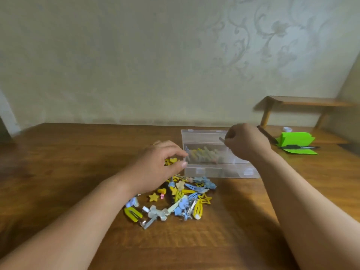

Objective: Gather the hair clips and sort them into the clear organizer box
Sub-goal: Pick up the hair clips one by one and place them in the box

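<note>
Hair clips (180, 194) lie heaped on the table (58, 152) just in front of the clear box (214, 171), with more lined up inside it. My left hand (157, 166) pinches the box's left end between thumb and fingers. My right hand (246, 142) hovers above the box, pinching a grey clip (222, 139).

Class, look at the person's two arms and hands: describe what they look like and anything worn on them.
Both are a person's bare arms. The left forearm and right forearm show no sleeve; the left hand and right hand wear no gloves. No watch or bracelet shows at either wrist.
</note>
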A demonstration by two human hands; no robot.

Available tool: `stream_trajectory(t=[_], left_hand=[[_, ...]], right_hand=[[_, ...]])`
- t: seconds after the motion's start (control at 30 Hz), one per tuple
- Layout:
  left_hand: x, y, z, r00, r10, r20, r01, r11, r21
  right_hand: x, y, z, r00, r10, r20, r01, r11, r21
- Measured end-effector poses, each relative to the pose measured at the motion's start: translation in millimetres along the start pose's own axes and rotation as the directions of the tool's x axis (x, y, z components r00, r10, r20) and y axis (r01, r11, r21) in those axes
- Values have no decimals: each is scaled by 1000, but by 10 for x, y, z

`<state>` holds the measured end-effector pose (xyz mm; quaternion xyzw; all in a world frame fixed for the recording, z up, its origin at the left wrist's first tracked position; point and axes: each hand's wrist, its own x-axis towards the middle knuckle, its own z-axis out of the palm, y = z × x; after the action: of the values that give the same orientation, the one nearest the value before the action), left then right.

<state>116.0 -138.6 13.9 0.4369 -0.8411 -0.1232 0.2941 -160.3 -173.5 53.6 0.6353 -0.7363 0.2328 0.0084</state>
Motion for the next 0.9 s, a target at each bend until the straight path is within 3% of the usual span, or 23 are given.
stream_trajectory(t=[0.27, 0.57, 0.77, 0.9], left_hand=[[-4, 32, 52, 1000, 12, 4, -13, 993, 120], [10, -55, 28, 996, 28, -83, -17, 991, 136], [-24, -127, -43, 998, 1, -67, 9, 989, 145], [-58, -167, -149, 985, -115, -129, 106, 991, -76]], right_hand=[[87, 53, 130, 988, 130, 82, -125, 991, -54], [121, -28, 314, 997, 37, 71, -38, 999, 18], [71, -167, 340, 996, -53, -71, 62, 990, 125], [-74, -332, 189, 963, -214, -167, 246, 947, 206]])
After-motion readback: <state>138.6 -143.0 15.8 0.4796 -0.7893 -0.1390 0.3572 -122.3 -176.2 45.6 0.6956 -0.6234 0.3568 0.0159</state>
